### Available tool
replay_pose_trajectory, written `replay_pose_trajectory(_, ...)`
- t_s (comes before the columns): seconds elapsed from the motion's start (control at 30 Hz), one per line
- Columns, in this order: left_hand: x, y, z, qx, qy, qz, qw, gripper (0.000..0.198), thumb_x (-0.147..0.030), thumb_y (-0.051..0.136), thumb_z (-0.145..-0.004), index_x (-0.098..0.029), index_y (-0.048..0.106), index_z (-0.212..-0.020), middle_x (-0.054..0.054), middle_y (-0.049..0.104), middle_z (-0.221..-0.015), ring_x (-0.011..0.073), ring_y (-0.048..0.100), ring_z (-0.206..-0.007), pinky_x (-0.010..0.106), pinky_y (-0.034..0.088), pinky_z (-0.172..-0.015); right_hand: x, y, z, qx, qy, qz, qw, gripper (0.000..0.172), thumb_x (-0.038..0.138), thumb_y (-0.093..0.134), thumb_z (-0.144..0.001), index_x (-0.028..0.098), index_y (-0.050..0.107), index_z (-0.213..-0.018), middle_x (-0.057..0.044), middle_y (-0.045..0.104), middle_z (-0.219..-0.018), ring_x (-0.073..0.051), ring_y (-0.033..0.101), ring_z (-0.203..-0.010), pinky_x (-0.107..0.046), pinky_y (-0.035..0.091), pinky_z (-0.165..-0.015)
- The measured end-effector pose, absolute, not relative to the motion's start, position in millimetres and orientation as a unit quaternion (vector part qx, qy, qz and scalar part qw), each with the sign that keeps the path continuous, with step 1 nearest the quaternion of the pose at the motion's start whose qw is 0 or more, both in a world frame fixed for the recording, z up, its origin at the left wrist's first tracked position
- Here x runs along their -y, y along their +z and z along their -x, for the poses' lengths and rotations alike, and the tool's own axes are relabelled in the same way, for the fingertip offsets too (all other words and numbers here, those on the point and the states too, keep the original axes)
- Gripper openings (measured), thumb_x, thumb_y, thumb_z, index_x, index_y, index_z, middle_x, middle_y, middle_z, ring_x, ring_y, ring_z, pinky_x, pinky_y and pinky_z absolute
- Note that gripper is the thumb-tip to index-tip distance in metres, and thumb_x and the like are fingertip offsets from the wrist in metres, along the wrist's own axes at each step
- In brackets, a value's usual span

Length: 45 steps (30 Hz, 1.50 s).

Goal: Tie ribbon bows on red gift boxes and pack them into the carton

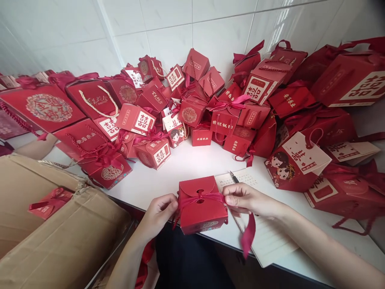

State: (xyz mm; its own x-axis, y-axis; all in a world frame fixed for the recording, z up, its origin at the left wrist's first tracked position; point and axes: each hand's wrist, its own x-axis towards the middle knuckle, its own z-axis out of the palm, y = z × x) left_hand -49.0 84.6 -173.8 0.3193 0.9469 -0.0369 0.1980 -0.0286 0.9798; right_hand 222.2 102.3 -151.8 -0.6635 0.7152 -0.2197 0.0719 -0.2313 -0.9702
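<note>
A small red gift box (201,210) with a curved flap sits at the near edge of the white table (192,164). A dark red ribbon (248,236) runs across its front and hangs down on the right side. My left hand (159,214) pinches the ribbon at the box's left side. At the box's right side, my right hand (245,199) is closed on the ribbon. Both hands touch the box.
A big heap of red gift boxes and bags (210,100) fills the back of the table up to the white tiled wall. A lined notebook (264,237) with a pen (234,177) lies under my right hand. An open cardboard carton (51,224) stands at the left.
</note>
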Motion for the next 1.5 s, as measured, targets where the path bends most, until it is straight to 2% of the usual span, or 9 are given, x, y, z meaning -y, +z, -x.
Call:
replay_pose_trajectory(0.1,-85.7,-175.0,46.8,-0.450,0.361,-0.619,0.533,0.054,-0.069,0.049,-0.075,-0.019,0.040,-0.057,-0.004,0.033,-0.055,0.0093,0.024,-0.050,0.023,0.023,-0.047,-102.5,-152.5,-220.4,0.602,0.682,0.351,0.223,0.044,0.057,0.062,-0.075,0.016,0.049,-0.065,0.006,0.046,-0.051,-0.005,0.036,-0.044,-0.021,0.028,-0.047)
replay_pose_trajectory(0.2,-82.6,-177.2,44.7,-0.452,0.369,-0.615,0.530,0.052,-0.067,0.047,-0.077,-0.019,0.038,-0.058,-0.004,0.032,-0.056,0.0099,0.025,-0.052,0.023,0.024,-0.049,-102.2,-154.3,-218.1,0.616,0.677,0.337,0.218,0.044,0.058,0.059,-0.077,0.016,0.050,-0.068,0.002,0.053,-0.060,-0.009,0.049,-0.054,-0.024,0.037,-0.056)
replay_pose_trajectory(0.3,-78.0,-178.4,42.6,-0.458,0.381,-0.613,0.519,0.051,-0.065,0.045,-0.080,-0.019,0.035,-0.059,-0.004,0.032,-0.058,0.0107,0.027,-0.054,0.023,0.026,-0.051,-100.6,-156.7,-215.5,0.620,0.679,0.327,0.217,0.042,0.058,0.054,-0.081,0.017,0.051,-0.075,0.000,0.055,-0.067,-0.012,0.054,-0.060,-0.027,0.042,-0.063)
replay_pose_trajectory(0.53,-74.1,-176.7,36.7,-0.452,0.369,-0.606,0.540,0.047,-0.063,0.042,-0.082,-0.019,0.040,-0.065,-0.002,0.041,-0.066,0.0128,0.036,-0.062,0.024,0.031,-0.056,-95.6,-161.5,-208.9,0.630,0.672,0.315,0.228,0.040,0.056,0.049,-0.085,0.017,0.049,-0.077,0.001,0.052,-0.067,-0.010,0.050,-0.053,-0.025,0.040,-0.056)
replay_pose_trajectory(0.83,-73.1,-175.3,32.0,-0.453,0.376,-0.607,0.534,0.047,-0.062,0.041,-0.083,-0.019,0.037,-0.065,-0.002,0.041,-0.068,0.0128,0.037,-0.064,0.024,0.033,-0.059,-94.1,-165.4,-203.5,0.625,0.675,0.302,0.249,0.042,0.058,0.048,-0.085,0.017,0.049,-0.078,0.000,0.052,-0.070,-0.010,0.050,-0.055,-0.025,0.043,-0.055)
replay_pose_trajectory(1.07,-72.7,-177.7,34.6,-0.438,0.375,-0.615,0.538,0.049,-0.065,0.040,-0.083,-0.018,0.039,-0.068,-0.003,0.040,-0.068,0.0116,0.035,-0.064,0.023,0.031,-0.059,-93.5,-168.3,-206.5,0.627,0.672,0.304,0.251,0.038,0.053,0.049,-0.087,0.015,0.051,-0.082,-0.002,0.055,-0.074,-0.011,0.055,-0.061,-0.027,0.045,-0.061)
replay_pose_trajectory(1.27,-72.3,-179.3,33.3,-0.445,0.386,-0.615,0.525,0.048,-0.064,0.039,-0.083,-0.019,0.039,-0.068,-0.003,0.039,-0.066,0.0120,0.036,-0.064,0.023,0.031,-0.058,-96.0,-168.3,-205.4,0.608,0.688,0.305,0.253,0.042,0.057,0.053,-0.082,0.015,0.052,-0.083,-0.001,0.057,-0.072,-0.011,0.056,-0.059,-0.027,0.045,-0.060)
replay_pose_trajectory(1.5,-77.0,-181.3,46.8,-0.450,0.398,-0.615,0.510,0.052,-0.068,0.048,-0.076,-0.018,0.043,-0.061,-0.004,0.041,-0.056,0.0102,0.039,-0.053,0.022,0.032,-0.052,-104.4,-160.7,-222.8,0.632,0.660,0.339,0.224,0.040,0.053,0.058,-0.080,0.017,0.048,-0.068,0.004,0.052,-0.054,-0.011,0.056,-0.050,-0.023,0.042,-0.054)
